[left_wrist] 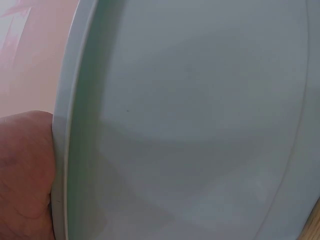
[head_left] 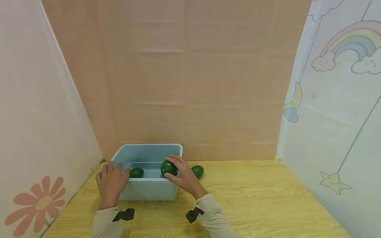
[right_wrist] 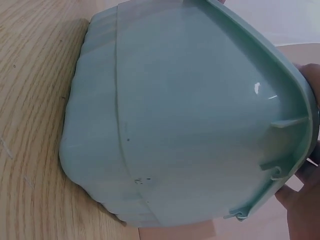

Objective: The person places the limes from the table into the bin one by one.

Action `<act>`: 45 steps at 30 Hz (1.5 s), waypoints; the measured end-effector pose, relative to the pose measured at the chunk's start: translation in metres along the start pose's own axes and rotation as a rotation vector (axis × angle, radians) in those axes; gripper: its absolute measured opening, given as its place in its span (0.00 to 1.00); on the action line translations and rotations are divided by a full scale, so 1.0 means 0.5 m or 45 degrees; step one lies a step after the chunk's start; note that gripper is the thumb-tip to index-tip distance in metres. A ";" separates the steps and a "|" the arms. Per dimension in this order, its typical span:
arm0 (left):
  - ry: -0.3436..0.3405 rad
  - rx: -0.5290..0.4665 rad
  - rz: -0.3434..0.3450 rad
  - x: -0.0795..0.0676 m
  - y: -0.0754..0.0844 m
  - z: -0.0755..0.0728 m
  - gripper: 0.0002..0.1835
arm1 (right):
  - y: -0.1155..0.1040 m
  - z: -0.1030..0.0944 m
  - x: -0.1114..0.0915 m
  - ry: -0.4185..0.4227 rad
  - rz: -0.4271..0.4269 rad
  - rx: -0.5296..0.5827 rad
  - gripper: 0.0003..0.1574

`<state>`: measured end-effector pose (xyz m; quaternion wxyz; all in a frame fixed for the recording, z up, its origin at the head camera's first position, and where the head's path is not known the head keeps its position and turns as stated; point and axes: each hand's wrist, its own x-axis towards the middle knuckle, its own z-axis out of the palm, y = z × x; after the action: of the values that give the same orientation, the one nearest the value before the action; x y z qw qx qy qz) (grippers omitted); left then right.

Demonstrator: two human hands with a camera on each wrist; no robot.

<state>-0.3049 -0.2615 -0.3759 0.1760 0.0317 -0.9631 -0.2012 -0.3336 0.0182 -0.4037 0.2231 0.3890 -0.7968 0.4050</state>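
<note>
A dark green, rounded fruit (head_left: pixel 168 168) is in my right hand (head_left: pixel 186 175), the fingers over its top and the thumb at its near side. Hand and fruit are over the right end of a light blue plastic bin (head_left: pixel 148 190). My left hand (head_left: pixel 112 183) holds the bin's front left corner, fingers bent over the rim. Another dark green fruit (head_left: pixel 137 172) lies inside the bin, near that hand. In the right wrist view the bin's outer wall (right_wrist: pixel 200 115) fills the middle, and fingers (right_wrist: pixel 302 195) show past its rim; the held fruit is hidden there.
A third dark green fruit (head_left: pixel 197 171) sits on the wood-patterned table (head_left: pixel 253 198), right of the bin, partly behind my right hand. A tan backdrop (head_left: pixel 193 82) rises behind the bin. Printed white sheets (head_left: pixel 342 138) stand along both sides.
</note>
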 end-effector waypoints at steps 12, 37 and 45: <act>-0.002 -0.014 0.006 -0.001 0.001 0.000 0.29 | 0.000 0.001 -0.001 0.012 -0.018 -0.032 0.27; 0.009 -0.032 0.017 0.004 -0.005 0.004 0.29 | 0.001 -0.001 0.000 0.035 0.034 -0.037 0.26; -0.002 -0.030 0.019 0.003 -0.005 0.002 0.29 | 0.005 -0.006 0.002 0.076 0.024 -0.036 0.26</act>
<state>-0.3070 -0.2637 -0.3775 0.1771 0.0222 -0.9610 -0.2111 -0.3360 0.0213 -0.4027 0.2482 0.3660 -0.7991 0.4073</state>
